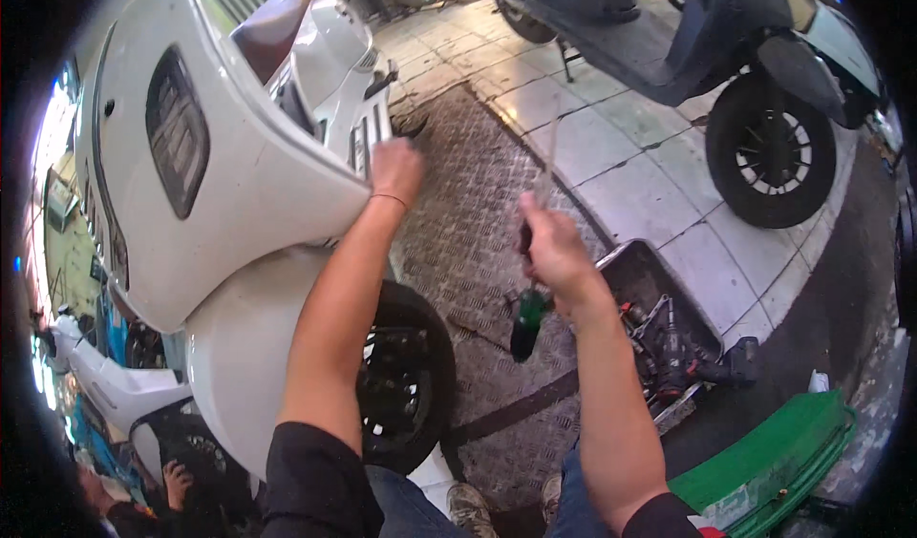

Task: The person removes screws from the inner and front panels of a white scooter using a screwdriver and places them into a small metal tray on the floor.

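Observation:
In my right hand (559,252), closed and slightly blurred, is a screwdriver (527,326). Its green handle end shows below the fist, and a thin, motion-smeared shaft points up and away above it. Something dark shows by the thumb; whether it belongs to the same tool I cannot tell. My left hand (396,168) is curled into a fist beside the lower edge of a white scooter's front shield (258,147), near the ribbed footboard. Its fingertips face away, so anything held there is hidden. Below my left forearm is the scooter's front wheel (406,376).
A textured metal plate (458,194) lies under the scooter. To the right, a dark tray (659,271) holds several tools and a cordless power tool (731,361). A green panel (774,457) is at lower right. Another scooter (669,42) stands on tiles; another person's hand (177,483) shows lower left.

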Action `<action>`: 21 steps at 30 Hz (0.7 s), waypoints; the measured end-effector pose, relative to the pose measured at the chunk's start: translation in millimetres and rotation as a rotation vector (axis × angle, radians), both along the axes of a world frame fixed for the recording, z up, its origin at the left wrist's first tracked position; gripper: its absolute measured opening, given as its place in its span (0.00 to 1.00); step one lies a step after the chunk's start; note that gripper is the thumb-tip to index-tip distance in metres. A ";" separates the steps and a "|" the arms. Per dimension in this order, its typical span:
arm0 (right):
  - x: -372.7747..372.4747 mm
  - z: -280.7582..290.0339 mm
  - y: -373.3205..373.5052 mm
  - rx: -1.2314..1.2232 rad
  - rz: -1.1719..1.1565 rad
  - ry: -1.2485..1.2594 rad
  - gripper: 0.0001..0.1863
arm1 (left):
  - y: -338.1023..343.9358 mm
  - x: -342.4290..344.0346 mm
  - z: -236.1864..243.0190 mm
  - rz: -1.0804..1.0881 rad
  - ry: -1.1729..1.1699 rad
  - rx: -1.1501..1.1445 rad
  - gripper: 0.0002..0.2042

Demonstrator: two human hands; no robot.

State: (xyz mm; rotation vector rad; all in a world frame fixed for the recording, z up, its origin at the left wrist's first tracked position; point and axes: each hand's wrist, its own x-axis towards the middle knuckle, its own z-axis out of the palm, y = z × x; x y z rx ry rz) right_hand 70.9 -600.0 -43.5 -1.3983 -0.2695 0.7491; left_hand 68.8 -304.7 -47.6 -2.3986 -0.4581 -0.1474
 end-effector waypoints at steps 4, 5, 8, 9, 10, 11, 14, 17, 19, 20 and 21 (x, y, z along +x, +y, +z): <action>3.0 -9.4 29.3 0.173 -0.077 0.134 0.21 | -79.8 -61.7 2.6 -0.434 0.114 -0.118 0.07; -5.6 -5.4 37.4 0.186 -0.095 0.186 0.21 | -105.6 -93.7 11.9 -0.489 0.161 -0.154 0.07; -28.0 12.5 50.6 0.229 -0.135 0.254 0.21 | -166.3 -179.9 56.8 -0.415 0.222 -0.404 0.13; -35.2 10.6 53.6 0.220 -0.110 0.232 0.21 | -181.2 -211.9 76.4 -0.437 0.081 -0.443 0.12; -45.1 9.0 56.3 0.221 -0.072 0.217 0.21 | -184.6 -247.1 92.4 -0.320 0.094 -0.423 0.12; -45.2 12.3 55.4 0.343 -0.139 0.138 0.24 | -183.3 -273.0 102.7 -0.309 -0.112 -0.405 0.11; -31.1 16.9 44.3 0.416 0.097 0.123 0.21 | -151.7 -387.2 113.9 -0.089 -0.660 -0.186 0.09; -58.2 35.4 45.8 0.663 0.088 0.087 0.16 | -98.7 -479.7 79.0 0.273 -1.057 -0.203 0.24; -78.4 57.1 42.8 0.702 0.219 0.140 0.15 | -78.1 -514.9 48.1 0.474 -1.188 -0.733 0.33; -101.5 75.6 41.3 0.690 0.214 0.099 0.13 | -74.7 -512.5 38.6 0.441 -1.252 -1.046 0.35; -121.3 88.0 35.6 0.667 0.199 0.050 0.12 | -77.1 -510.8 30.9 0.423 -1.263 -1.075 0.35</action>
